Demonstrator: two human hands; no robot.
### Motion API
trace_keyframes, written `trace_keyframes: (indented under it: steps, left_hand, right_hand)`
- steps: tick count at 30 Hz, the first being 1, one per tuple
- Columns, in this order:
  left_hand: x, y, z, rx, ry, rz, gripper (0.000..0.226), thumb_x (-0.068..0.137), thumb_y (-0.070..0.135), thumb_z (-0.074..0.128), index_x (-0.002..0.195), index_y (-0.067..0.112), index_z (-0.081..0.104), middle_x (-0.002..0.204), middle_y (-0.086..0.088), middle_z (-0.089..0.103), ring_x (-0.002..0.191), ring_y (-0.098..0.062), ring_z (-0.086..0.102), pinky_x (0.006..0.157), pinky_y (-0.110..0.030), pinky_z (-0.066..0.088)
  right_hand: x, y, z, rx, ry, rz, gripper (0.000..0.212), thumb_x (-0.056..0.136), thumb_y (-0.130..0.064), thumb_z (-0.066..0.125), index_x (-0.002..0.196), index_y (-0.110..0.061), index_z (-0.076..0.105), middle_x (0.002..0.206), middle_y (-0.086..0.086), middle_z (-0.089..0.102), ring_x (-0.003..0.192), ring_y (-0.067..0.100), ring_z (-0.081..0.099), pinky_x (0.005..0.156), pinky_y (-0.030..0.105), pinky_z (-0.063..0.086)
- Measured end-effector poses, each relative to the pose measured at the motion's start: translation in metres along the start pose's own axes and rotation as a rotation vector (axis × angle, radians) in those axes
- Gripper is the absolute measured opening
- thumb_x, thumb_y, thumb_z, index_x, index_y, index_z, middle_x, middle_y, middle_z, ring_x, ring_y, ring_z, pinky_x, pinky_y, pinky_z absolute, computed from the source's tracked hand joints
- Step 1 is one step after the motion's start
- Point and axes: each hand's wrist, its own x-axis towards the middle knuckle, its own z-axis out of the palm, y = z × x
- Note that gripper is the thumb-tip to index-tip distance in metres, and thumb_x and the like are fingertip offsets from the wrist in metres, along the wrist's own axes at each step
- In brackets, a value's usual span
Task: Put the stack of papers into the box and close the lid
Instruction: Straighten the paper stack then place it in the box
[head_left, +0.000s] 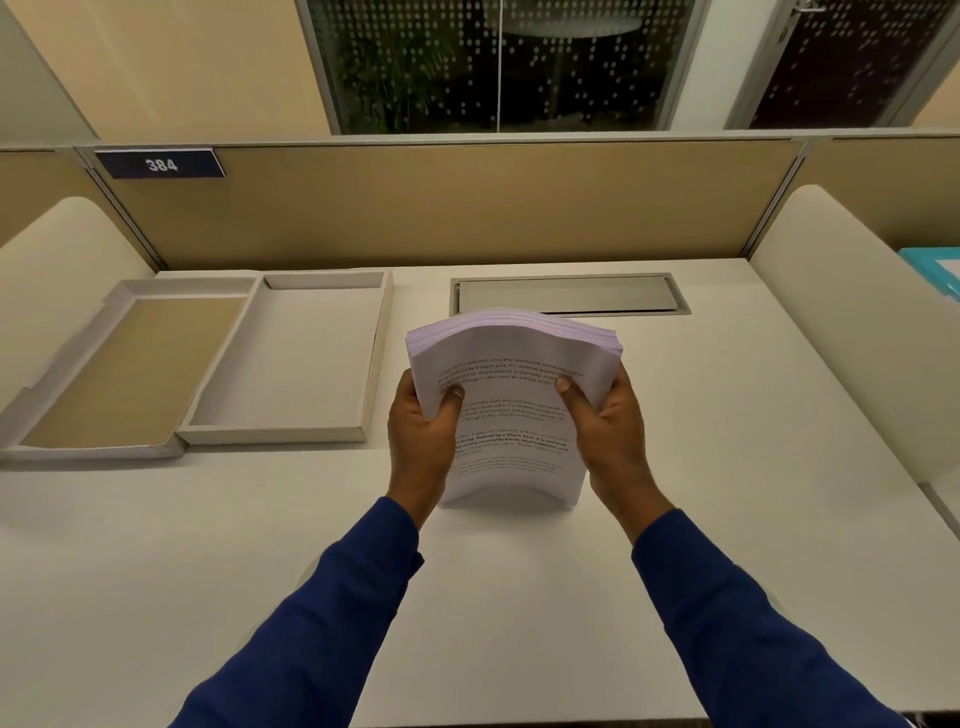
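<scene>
Above the desk (727, 467), both hands gripping upright paper stack (511, 415), fingers hidden behind, print blurred

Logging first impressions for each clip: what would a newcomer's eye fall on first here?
First, the stack of papers at the centre, printed, bowed upward and standing on its lower edge on the white desk, gripped at its sides by the left hand and the right hand. Next, the open box at the left with its lid lying open beside it, both empty.

Both arms in dark navy long sleeves (332, 613), cuffs end at wrists; left hand (421, 436) & right hand (608, 426) bare.
</scene>
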Motion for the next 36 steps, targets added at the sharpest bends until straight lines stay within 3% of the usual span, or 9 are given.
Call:
trace_keyframes:
  steps: [5,9,13,17,20,24,27,32,36]
  left_hand:
    - [-0.005,-0.001,-0.005,-0.018,-0.012,0.07,0.034,0.094,0.027,0.064,0.122,0.046,0.062,0.108,0.012,0.072,0.106,-0.016,0.069,0.079,-0.032,0.064]
    - [-0.01,-0.006,-0.002,0.011,-0.027,0.051,0.039,0.092,0.029,0.063,0.131,0.033,0.061,0.108,0.012,0.071,0.106,-0.016,0.069,0.081,-0.034,0.065]
    - [-0.01,-0.006,-0.002,0.011,-0.035,0.076,0.037,0.093,0.029,0.064,0.128,0.04,0.061,0.108,0.014,0.071,0.108,-0.014,0.069,0.079,-0.029,0.065]
    - [-0.013,-0.011,-0.003,0.047,-0.049,0.069,0.041,0.092,0.034,0.063,0.132,0.036,0.058,0.107,0.018,0.07,0.107,-0.009,0.068,0.08,-0.028,0.065]
    - [-0.011,-0.007,-0.007,0.027,-0.067,0.082,0.043,0.092,0.033,0.064,0.134,0.029,0.058,0.113,0.008,0.07,0.108,-0.016,0.069,0.08,-0.03,0.064]
    - [-0.01,0.006,-0.01,-0.027,-0.074,0.106,0.03,0.093,0.038,0.062,0.12,0.049,0.06,0.109,0.011,0.071,0.105,-0.013,0.07,0.077,-0.025,0.061]
    - [-0.009,0.011,-0.009,-0.051,-0.084,0.096,0.027,0.09,0.046,0.061,0.118,0.048,0.061,0.106,0.013,0.072,0.102,-0.013,0.071,0.076,-0.026,0.061]
    - [-0.009,0.012,-0.01,-0.043,-0.093,0.084,0.026,0.094,0.036,0.058,0.116,0.05,0.061,0.103,0.017,0.072,0.102,-0.011,0.071,0.075,-0.025,0.06]
    - [-0.008,0.012,-0.01,-0.033,-0.093,0.072,0.026,0.094,0.035,0.058,0.116,0.048,0.061,0.102,0.017,0.073,0.101,-0.012,0.071,0.076,-0.026,0.061]
  right_hand:
    - [-0.004,-0.003,-0.003,0.027,0.009,-0.07,0.033,0.095,-0.037,0.066,0.126,-0.044,0.057,0.109,-0.016,0.069,0.101,0.006,0.069,0.071,0.024,0.062]
    - [-0.008,0.005,-0.004,0.023,0.041,-0.015,0.033,0.098,-0.027,0.066,0.13,-0.032,0.058,0.112,-0.006,0.07,0.104,0.014,0.069,0.081,0.04,0.064]
    - [-0.007,0.004,-0.006,0.025,0.059,-0.042,0.034,0.097,-0.031,0.066,0.129,-0.036,0.058,0.111,-0.009,0.07,0.104,0.013,0.069,0.076,0.031,0.064]
    - [-0.012,0.008,-0.009,0.004,0.038,-0.021,0.038,0.098,-0.029,0.066,0.134,-0.033,0.056,0.115,-0.008,0.069,0.107,0.013,0.068,0.082,0.036,0.063]
    - [-0.012,0.002,-0.013,0.019,0.041,-0.022,0.039,0.094,-0.037,0.065,0.132,-0.037,0.055,0.114,-0.01,0.069,0.105,0.011,0.068,0.08,0.033,0.063]
    - [-0.011,-0.004,-0.014,0.042,0.037,-0.045,0.051,0.094,-0.046,0.057,0.141,-0.027,0.049,0.117,-0.004,0.068,0.104,0.013,0.068,0.074,0.026,0.06]
    - [-0.013,-0.007,-0.01,0.036,0.048,-0.059,0.055,0.093,-0.05,0.056,0.143,-0.027,0.048,0.118,-0.004,0.068,0.106,0.017,0.069,0.076,0.03,0.062]
    - [-0.015,-0.011,-0.011,0.029,0.07,-0.079,0.066,0.093,-0.059,0.051,0.152,-0.031,0.039,0.13,-0.001,0.065,0.113,0.019,0.067,0.082,0.036,0.064]
    - [-0.02,-0.011,-0.011,0.027,0.083,-0.109,0.068,0.093,-0.063,0.049,0.153,-0.032,0.039,0.132,-0.005,0.064,0.116,0.015,0.066,0.078,0.028,0.063]
